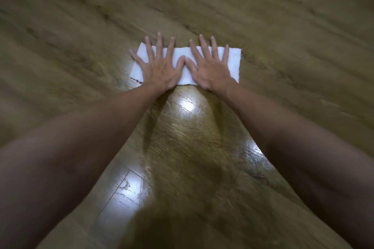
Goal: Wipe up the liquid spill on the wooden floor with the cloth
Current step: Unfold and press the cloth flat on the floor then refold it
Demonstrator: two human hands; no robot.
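The wooden floor (283, 16) is filling the whole view, and a wet sheen (188, 107) is glaring toward six o'clock of my hands, so I judge the wiping is only partly done. The white cloth (180, 54) is lying flat at the centre. I am pressing it down with my left hand (159, 68) at its nine o'clock end and my right hand (210, 69) toward three o'clock, each grip spread wide, fingers straight, thumbs meeting.

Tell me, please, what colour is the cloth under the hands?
The cloth is white, shown best in the head view.
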